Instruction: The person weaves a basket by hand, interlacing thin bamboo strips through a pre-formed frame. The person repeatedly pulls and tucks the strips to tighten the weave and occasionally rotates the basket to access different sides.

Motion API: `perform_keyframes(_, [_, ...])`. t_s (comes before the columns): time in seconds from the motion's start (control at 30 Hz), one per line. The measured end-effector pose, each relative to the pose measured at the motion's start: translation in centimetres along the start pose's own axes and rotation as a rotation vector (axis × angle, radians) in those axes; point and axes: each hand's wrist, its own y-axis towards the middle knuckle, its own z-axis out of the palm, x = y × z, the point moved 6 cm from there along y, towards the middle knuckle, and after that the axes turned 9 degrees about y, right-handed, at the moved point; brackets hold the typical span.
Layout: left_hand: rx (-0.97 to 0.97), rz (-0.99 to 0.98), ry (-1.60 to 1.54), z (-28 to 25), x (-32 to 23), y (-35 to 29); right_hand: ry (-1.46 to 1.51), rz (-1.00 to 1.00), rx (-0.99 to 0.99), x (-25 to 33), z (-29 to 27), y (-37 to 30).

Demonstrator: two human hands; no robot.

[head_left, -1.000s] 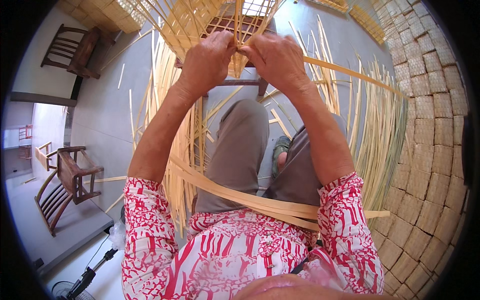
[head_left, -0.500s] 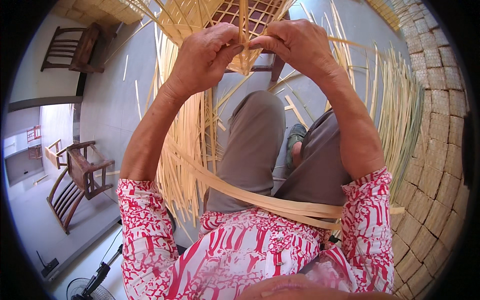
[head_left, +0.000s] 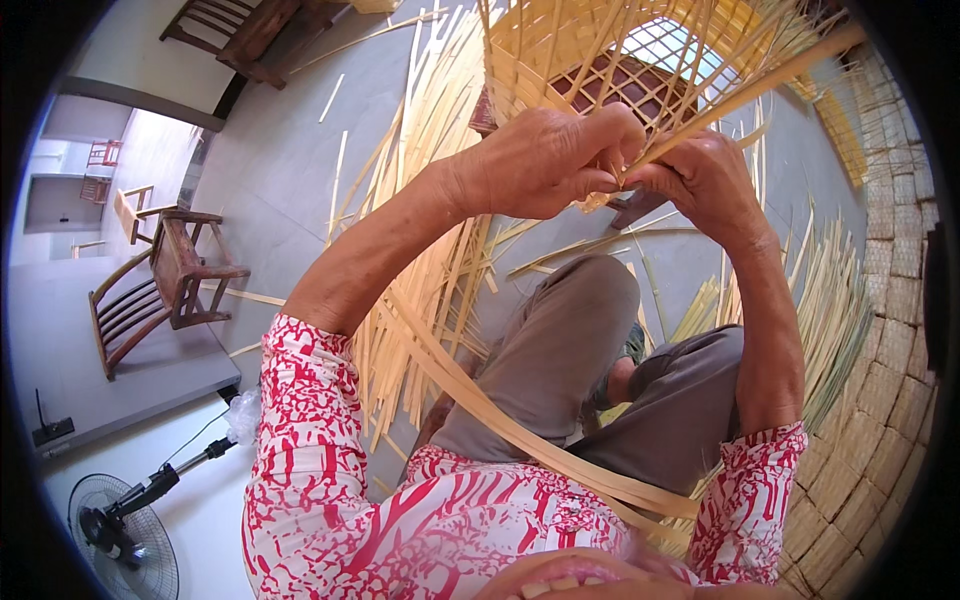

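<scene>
A basket of woven bamboo strips (head_left: pixel 527 52), with an open lattice part and loose upright ends, stands in front of me at the top of the view. Both hands meet at its near edge. My left hand (head_left: pixel 565 160) is closed in a pinch on a bamboo strip at that edge. Close beside it, my right hand (head_left: pixel 705 185) pinches too, where a wide pale bamboo strip (head_left: pixel 765 82) slants up to the right. Fingers partly hide the spot where the strips meet. Several long bamboo strips (head_left: pixel 520 435) lie across my lap.
Beneath the basket is a dark red-brown seat (head_left: pixel 484 113). Split bamboo strips (head_left: pixel 400 330) cover the floor at left, with another bundle (head_left: pixel 825 300) at right. Stacked woven pieces (head_left: pixel 870 400) line the right side. A wooden chair (head_left: pixel 180 270) and a fan (head_left: pixel 120 520) stand left.
The view has swung, so basket and hands now sit farther right in it. A wide strip now slants up right from my right hand. Both hands keep pinching close together.
</scene>
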Motion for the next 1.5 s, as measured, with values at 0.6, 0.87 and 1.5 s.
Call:
perform_keyframes(0.6, [-0.501,-0.340,-0.119,0.4,6.5,0.5,1.162,0.801,-0.610,-5.8,4.8,-2.7])
perform_keyframes(0.87, [-0.479,-0.308,-0.049,0.2,5.7,0.5,2.200,0.516,-0.904,-8.2,4.9,-1.0])
perform_keyframes(1.5, [-0.539,-0.262,-0.072,0.5,5.5,1.2,1.286,0.231,-0.520,-4.3,1.1,1.5])
